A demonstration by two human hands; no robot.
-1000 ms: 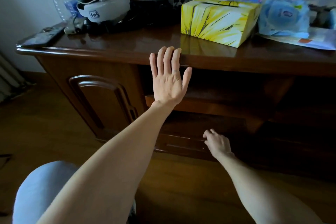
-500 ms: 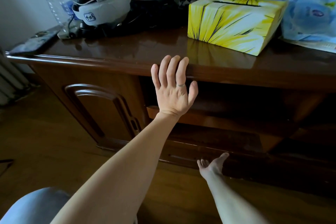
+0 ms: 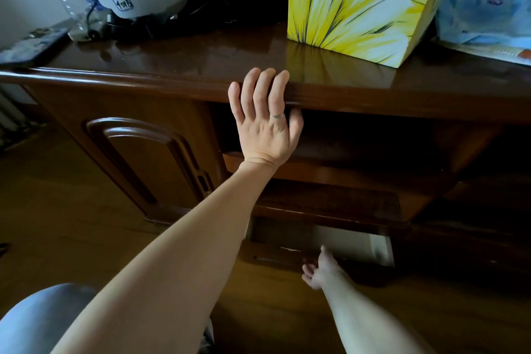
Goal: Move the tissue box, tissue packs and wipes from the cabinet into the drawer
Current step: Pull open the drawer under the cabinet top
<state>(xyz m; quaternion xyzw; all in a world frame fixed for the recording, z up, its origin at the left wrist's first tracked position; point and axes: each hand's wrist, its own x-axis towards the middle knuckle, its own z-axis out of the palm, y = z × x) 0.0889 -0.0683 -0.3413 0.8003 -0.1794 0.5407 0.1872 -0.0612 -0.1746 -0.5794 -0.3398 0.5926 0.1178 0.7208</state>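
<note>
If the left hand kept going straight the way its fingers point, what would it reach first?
The left hand rests at the front edge of the cabinet top, fingers pointing toward the wall. Sliding on, it would probably cross bare wood and pass just left of the tissue box, though depth is uncertain.

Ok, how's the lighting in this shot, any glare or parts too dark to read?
Head view: dim overall; the glossy cabinet top carries glare and mirrors the tissue box; the shelf recess behind the left hand is nearly black; the drawer by the right hand shows a pale interior; wide-angle bending at the edges.
</note>
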